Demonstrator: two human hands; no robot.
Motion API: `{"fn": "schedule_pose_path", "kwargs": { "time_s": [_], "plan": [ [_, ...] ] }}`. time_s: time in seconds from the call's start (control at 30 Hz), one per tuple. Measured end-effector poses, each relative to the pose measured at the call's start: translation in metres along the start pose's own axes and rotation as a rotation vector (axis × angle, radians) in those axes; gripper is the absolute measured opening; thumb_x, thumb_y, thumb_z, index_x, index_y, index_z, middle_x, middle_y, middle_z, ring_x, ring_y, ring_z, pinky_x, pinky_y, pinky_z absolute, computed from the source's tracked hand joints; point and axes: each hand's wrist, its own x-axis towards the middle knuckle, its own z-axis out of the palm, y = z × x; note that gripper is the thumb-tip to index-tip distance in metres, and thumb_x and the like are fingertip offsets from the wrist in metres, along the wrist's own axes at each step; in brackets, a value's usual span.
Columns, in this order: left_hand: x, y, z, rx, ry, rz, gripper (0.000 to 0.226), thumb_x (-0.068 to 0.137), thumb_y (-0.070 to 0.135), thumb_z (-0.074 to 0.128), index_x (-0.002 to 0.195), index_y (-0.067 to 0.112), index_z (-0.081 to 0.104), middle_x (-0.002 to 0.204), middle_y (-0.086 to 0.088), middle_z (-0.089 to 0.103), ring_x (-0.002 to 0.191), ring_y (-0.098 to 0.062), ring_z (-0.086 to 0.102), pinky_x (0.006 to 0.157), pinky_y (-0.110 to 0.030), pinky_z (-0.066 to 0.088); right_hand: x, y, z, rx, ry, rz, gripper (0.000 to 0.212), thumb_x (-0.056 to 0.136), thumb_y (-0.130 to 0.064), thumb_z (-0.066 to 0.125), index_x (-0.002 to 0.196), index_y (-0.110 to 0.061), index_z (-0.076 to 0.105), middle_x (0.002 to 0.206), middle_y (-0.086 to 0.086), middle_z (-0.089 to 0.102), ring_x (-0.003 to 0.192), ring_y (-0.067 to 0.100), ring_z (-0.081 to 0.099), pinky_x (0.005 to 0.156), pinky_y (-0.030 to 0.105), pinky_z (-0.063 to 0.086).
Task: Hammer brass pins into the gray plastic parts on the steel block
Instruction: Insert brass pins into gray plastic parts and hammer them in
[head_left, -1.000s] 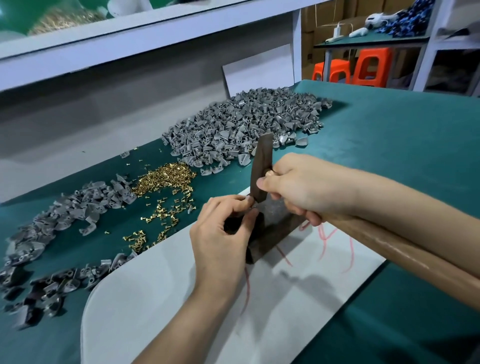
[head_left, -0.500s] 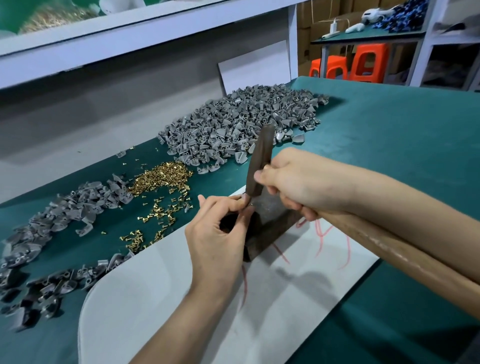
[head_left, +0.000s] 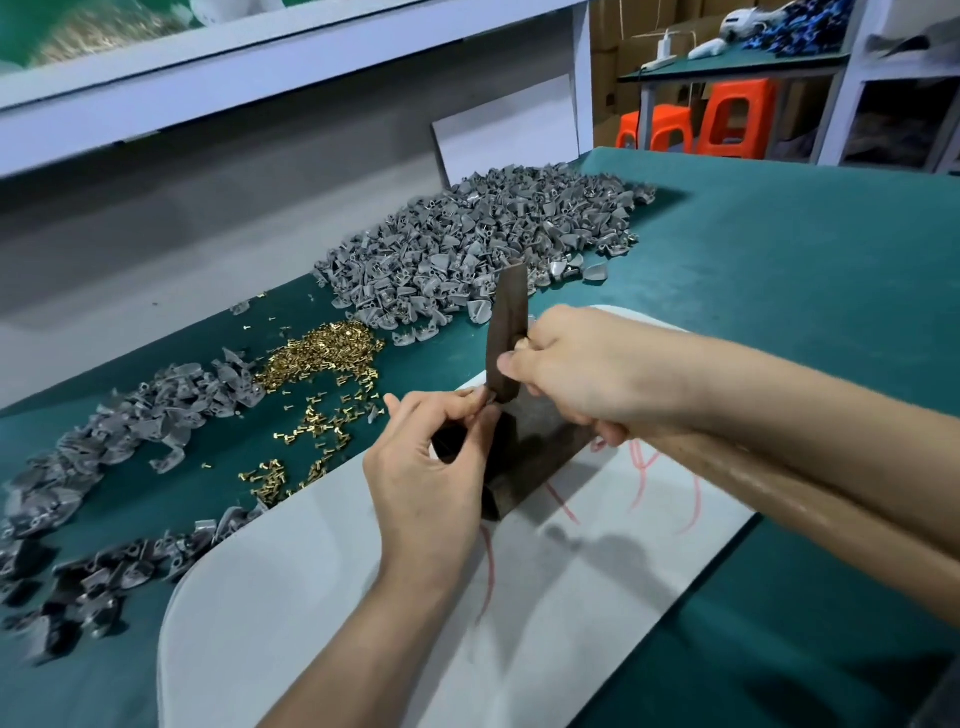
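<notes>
**A:** Head view: where's the part?

**B:** At the top of the block. Your left hand has thumb and forefinger pinched together there on a small gray part. I can't tell whether a pin is seated in it.

**A:** And the hammer?

**B:** Your right hand is curled tight round the hammer, right up under its head. The head stands nearly upright, with its lower face just above the part and almost touching your left fingertips. The handle runs back under your right forearm.

**A:** So the blow goes?

**B:** Straight down, I'd judge. Your pinching fingers lie beside that line, so they're the risk.
</notes>
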Motion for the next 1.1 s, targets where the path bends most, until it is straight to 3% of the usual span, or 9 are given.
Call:
{"fn": "schedule_pose_path", "kwargs": {
  "time_s": [0.13, 0.3, 0.43, 0.67, 0.83, 1.0, 1.1],
  "plan": [
    [0.0, -0.003, 0.001, -0.008, -0.012, 0.013, 0.02, 0.078, 0.005, 0.074, 0.078, 0.024, 0.068, 0.083, 0.01, 0.068, 0.082, -0.002, 0.063, 0.098, -0.063, 0.039, 0.003, 0.003, -0.007, 0.036, 0.024, -0.033, 0.034, 0.098, -0.026, 0.044, 0.068, -0.009, 0.043, 0.029, -0.003, 0.037, 0.022, 0.016, 0.034, 0.027, 0.016, 0.023],
    [0.0, -0.003, 0.001, -0.022, 0.001, 0.003, 0.021, 0.079, 0.007, 0.074, 0.078, 0.027, 0.068, 0.083, 0.011, 0.068, 0.081, -0.007, 0.064, 0.098, -0.064, 0.039, 0.001, 0.007, 0.0, 0.011, -0.01, -0.039, 0.035, 0.097, -0.028, 0.044, 0.067, -0.011, 0.044, 0.031, -0.003, 0.039, 0.021, 0.016, 0.035, 0.029, 0.017, 0.028],
    [-0.001, -0.006, 0.002, -0.075, 0.0, -0.026, 0.023, 0.079, 0.006, 0.074, 0.077, 0.027, 0.066, 0.084, 0.012, 0.068, 0.084, -0.009, 0.064, 0.1, -0.062, 0.039, 0.01, 0.013, -0.01, 0.059, 0.08, -0.046, 0.034, 0.097, -0.031, 0.045, 0.069, -0.012, 0.043, 0.031, -0.003, 0.038, 0.022, 0.017, 0.035, 0.03, 0.016, 0.025],
    [0.0, -0.004, 0.004, -0.186, -0.044, -0.144, 0.016, 0.078, 0.004, 0.074, 0.078, 0.014, 0.061, 0.083, 0.007, 0.066, 0.082, -0.009, 0.065, 0.082, -0.03, 0.051, 0.017, 0.026, -0.011, 0.137, -0.007, -0.023, 0.034, 0.097, -0.027, 0.047, 0.074, -0.003, 0.054, 0.035, 0.001, 0.04, 0.023, 0.016, 0.035, 0.031, 0.015, 0.028],
    [0.001, -0.002, 0.002, -0.237, -0.045, -0.184, 0.03, 0.078, 0.001, 0.073, 0.095, 0.022, 0.06, 0.081, 0.01, 0.066, 0.078, -0.011, 0.068, 0.078, -0.02, 0.052, 0.016, 0.033, -0.002, 0.248, -0.059, -0.038, 0.035, 0.098, -0.026, 0.045, 0.073, -0.003, 0.054, 0.037, 0.003, 0.041, 0.025, 0.016, 0.035, 0.034, 0.019, 0.029],
    [0.002, 0.0, 0.001, -0.19, -0.062, -0.162, 0.028, 0.078, 0.003, 0.072, 0.097, 0.023, 0.065, 0.086, 0.014, 0.068, 0.081, -0.007, 0.066, 0.082, -0.022, 0.051, 0.013, 0.035, -0.008, 0.294, -0.121, -0.047, 0.036, 0.098, -0.024, 0.044, 0.072, -0.002, 0.054, 0.036, 0.002, 0.038, 0.024, 0.016, 0.033, 0.034, 0.018, 0.027],
    [0.004, 0.001, 0.0, -0.116, -0.09, -0.129, 0.025, 0.08, 0.003, 0.072, 0.093, 0.024, 0.066, 0.09, 0.015, 0.07, 0.087, -0.004, 0.066, 0.098, -0.041, 0.047, 0.009, 0.036, -0.012, 0.277, -0.149, -0.039, 0.037, 0.098, -0.026, 0.043, 0.072, -0.002, 0.054, 0.036, 0.002, 0.039, 0.024, 0.016, 0.033, 0.035, 0.018, 0.028]
  ]
}}
